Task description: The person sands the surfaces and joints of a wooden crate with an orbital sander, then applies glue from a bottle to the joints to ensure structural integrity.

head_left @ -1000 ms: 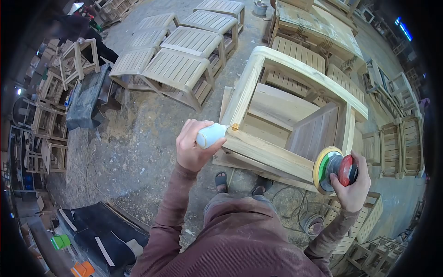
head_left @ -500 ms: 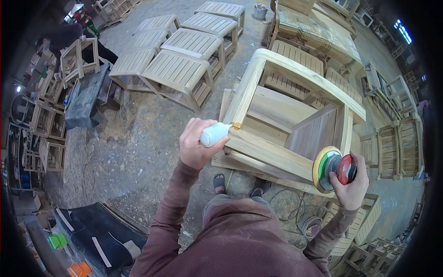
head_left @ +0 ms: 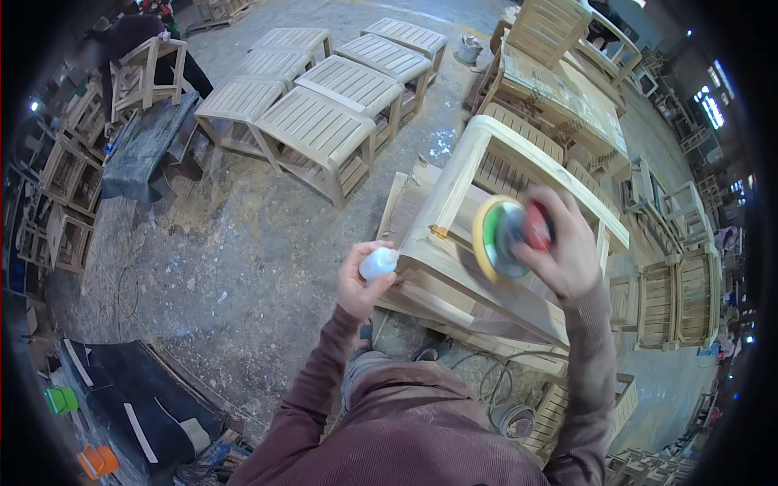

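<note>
My left hand (head_left: 361, 285) is closed around a small pale-blue squeeze bottle (head_left: 378, 264), its nozzle toward the near left corner of a wooden chair frame (head_left: 454, 182) but apart from the joint. On that corner shows a wet-looking orange-brown patch (head_left: 438, 231). My right hand (head_left: 567, 247) grips a round orbital sander (head_left: 506, 239) by its red and black top. The sander is tilted on edge above the frame's front rail, its green and yellow pad facing left. Motion blurs the sander and the right fingers a little.
Several slatted wooden stools (head_left: 316, 121) stand ahead on the stained floor. A person (head_left: 142, 40) at the left handles another wooden frame by a dark-covered bench (head_left: 150, 146). A wooden table (head_left: 559, 89) is beyond the chair. A cable (head_left: 502, 373) lies near my feet.
My right hand has swung the sander up and left, over the chair frame. My left hand has drawn the bottle back from the corner joint. The view has shifted a little.
</note>
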Tool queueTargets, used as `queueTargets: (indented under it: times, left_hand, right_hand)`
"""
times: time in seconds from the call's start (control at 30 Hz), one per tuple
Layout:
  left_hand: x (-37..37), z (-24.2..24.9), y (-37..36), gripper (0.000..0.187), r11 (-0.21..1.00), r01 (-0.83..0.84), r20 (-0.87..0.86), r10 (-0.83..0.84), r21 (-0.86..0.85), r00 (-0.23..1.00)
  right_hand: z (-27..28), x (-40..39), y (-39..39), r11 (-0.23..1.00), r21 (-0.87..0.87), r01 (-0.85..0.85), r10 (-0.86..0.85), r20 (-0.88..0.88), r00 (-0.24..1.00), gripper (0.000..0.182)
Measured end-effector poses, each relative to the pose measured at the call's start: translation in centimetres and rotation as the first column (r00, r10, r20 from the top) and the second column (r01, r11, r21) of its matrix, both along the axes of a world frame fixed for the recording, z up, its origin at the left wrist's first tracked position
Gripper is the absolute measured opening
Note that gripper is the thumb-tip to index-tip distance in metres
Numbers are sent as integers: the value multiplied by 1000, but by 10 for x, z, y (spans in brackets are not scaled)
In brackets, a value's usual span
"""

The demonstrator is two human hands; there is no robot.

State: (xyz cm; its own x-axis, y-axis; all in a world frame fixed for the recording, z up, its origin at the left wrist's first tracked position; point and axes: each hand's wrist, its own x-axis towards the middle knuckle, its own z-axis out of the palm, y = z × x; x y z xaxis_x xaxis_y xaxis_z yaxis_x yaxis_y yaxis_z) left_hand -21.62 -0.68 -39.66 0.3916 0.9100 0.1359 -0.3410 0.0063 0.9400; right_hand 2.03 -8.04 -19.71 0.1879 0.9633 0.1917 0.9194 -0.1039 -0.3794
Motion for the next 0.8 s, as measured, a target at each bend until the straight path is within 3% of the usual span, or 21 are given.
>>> queueTargets:
  times: [0.07, 0.1, 0.17, 0.23, 0.33, 0.4, 0.5, 0.63, 0.8]
  left_hand:
    - [-1, -20, -7, 35, 997, -16, -67, 21, 82, 998]
    - [-3, -19, -14, 35, 996, -15, -67, 21, 85, 998]
    - [0, -17, -29, 32, 908, 61, -325, 86, 415, 942]
    - [15, -27, -48, 31, 928, 149, -292, -46, 342, 955]
    - [39, -36, -60, 35, 926, 156, -307, -46, 343, 950]
    - [50, -38, -63, 36, 919, 113, -433, 68, 378, 899]
    - [58, -46, -62, 36, 911, 77, -455, 129, 406, 881]
    - [55, -55, -61, 40, 921, 106, -441, 77, 375, 894]
    - [54, -52, -56, 36, 925, 149, -464, 32, 349, 885]
  right_hand:
    - [0, -9, 51, 993, -65, -101, 104, 57, 993, 51]
    - [4, -20, 78, 978, -189, -89, 116, 135, 984, 46]
    - [-4, -34, 128, 939, -297, -176, 236, 180, 955, 38]
    - [-28, -41, 165, 915, -359, -185, 276, 222, 935, 35]
    - [-35, -68, 178, 889, -414, -197, 338, 303, 891, 35]
    - [-40, -89, 164, 900, -359, -248, 376, 350, 858, 36]
    - [-44, -101, 161, 858, -391, -334, 465, 314, 827, 38]
    - [-49, -91, 183, 826, -475, -303, 509, 398, 763, 44]
    - [-29, -86, 158, 823, -482, -301, 491, 338, 803, 41]
